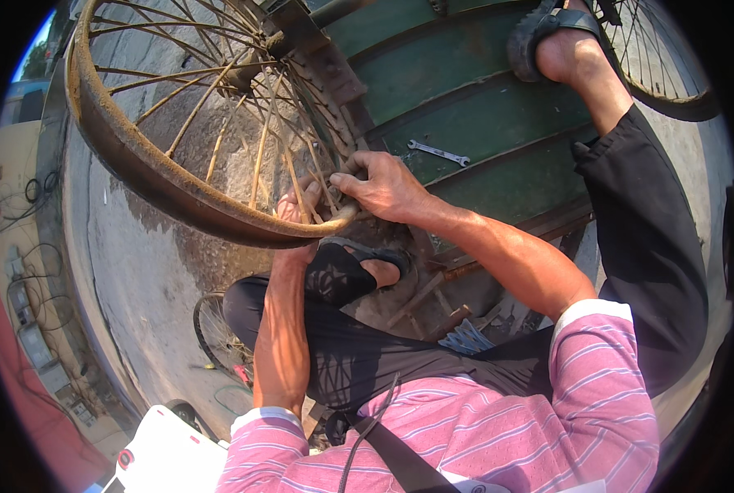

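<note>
A rusty spoked wheel (157, 177) without a tyre stands at the upper left, its brown rim curving toward me. My left hand (299, 204) reaches up from below the rim, with its fingers closed among the spokes near the rim's inner side. Close beside it, my right hand (379, 187) grips the rim's near right part, thumb and forefinger curled at the spoke ends. Any small part between the fingertips is too hidden to make out. The wheel's hub (239, 76) joins a dark metal frame (322, 78) on its right.
An open-ended wrench (438, 153) lies on the green ribbed metal bed (473, 111) right of the wheel. My sandalled foot (560, 49) rests at the bed's far right, near another spoked wheel (679, 99). Cables and boxes (34, 341) line the left side; a bicycle wheel (212, 333) stands lower left.
</note>
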Motion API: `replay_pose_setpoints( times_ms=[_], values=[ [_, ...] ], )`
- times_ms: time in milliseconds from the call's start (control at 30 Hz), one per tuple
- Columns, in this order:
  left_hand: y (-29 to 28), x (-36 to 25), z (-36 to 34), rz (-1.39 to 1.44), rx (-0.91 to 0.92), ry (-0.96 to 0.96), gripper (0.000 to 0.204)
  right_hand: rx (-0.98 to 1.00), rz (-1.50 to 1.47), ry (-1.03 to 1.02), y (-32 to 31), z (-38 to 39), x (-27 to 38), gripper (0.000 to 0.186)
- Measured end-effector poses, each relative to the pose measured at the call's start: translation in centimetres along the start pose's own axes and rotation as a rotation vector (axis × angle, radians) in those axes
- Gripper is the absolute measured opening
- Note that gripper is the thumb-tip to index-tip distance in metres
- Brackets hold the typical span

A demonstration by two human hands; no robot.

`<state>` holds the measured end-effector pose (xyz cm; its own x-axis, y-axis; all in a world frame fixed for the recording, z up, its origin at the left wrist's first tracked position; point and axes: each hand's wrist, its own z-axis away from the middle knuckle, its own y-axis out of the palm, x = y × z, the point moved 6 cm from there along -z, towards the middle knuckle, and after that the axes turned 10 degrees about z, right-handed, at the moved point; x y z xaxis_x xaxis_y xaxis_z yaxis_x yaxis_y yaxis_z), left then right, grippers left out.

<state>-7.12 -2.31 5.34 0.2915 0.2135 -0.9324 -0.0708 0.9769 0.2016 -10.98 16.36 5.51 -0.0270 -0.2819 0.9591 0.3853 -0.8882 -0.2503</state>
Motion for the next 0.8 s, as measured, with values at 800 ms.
replay_pose_setpoints(
  times_ms=[800],
  values=[
    [0.0, -1.3, 0.3, -0.327, -0.145, 0.152, 0.035, 0.081, -0.416, 0.45, 0.8, 1.2, -2.0, 0.033]
  ],
)
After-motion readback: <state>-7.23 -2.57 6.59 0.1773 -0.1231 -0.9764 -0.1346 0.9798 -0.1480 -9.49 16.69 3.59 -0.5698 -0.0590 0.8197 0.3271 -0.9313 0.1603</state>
